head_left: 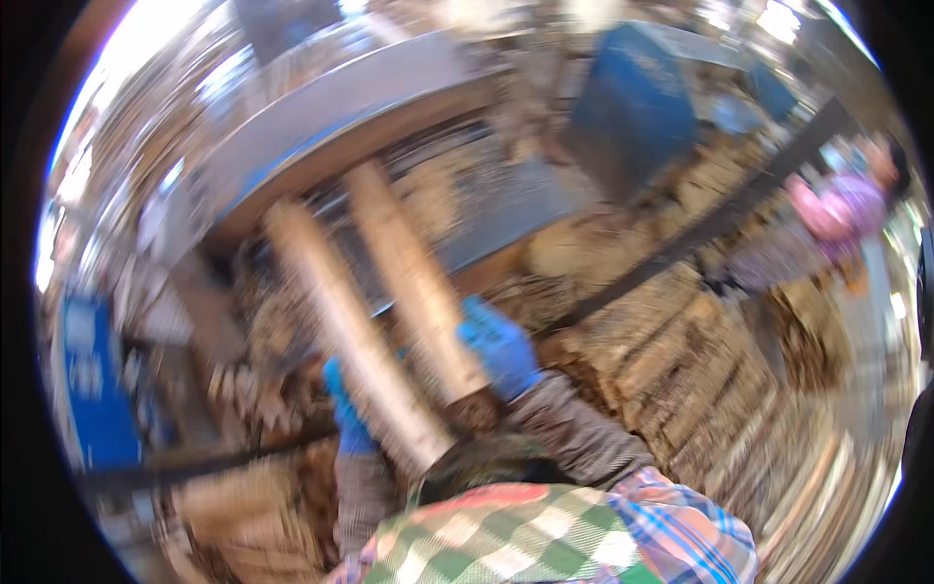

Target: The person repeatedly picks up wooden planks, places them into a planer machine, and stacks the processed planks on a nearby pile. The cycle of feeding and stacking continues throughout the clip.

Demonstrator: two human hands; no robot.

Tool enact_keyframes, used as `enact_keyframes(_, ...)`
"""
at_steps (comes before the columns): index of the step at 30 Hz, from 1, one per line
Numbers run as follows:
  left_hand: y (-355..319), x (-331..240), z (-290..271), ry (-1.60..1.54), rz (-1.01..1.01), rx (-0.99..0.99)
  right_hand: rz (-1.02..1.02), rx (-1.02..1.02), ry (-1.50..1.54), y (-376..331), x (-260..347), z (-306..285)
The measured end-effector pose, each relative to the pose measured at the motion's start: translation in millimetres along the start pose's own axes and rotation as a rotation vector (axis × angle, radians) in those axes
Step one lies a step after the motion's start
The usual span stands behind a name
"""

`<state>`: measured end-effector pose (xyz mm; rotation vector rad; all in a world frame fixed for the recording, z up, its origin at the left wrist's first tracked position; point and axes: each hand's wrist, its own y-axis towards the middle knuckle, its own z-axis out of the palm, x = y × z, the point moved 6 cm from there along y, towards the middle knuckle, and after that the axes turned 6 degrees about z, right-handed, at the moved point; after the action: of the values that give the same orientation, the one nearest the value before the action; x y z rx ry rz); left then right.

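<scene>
Two pale peeled logs lie side by side, slanting from the machine toward my body. My left hand (350,407), in a blue glove, grips the outer side of the left log (355,336), which partly hides its fingers. Against the right side of the right log (413,282), near its closer end, my right hand (499,347) in a blue glove is closed on the wood. Motion blurs both hands. The far ends of the logs reach the opening of a grey and blue machine (331,97).
Right of the machine rises a blue metal housing (630,112). A dark beam (700,209) runs diagonally past stacks of wood sheets (671,380). A person in pink (837,219) is at the far right. A blue panel (97,380) stands at left.
</scene>
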<state>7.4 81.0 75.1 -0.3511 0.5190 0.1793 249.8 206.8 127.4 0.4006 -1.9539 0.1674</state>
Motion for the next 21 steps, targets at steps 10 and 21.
enact_keyframes(10, -10, 0, -60, 0.294, 0.226, -0.113, -0.179, -0.273, -0.294, 104, 30, 23)
enact_keyframes(21, 15, 7, -54, 0.416, 0.225, -0.203, -0.002, -0.244, -0.262, 179, 23, 52)
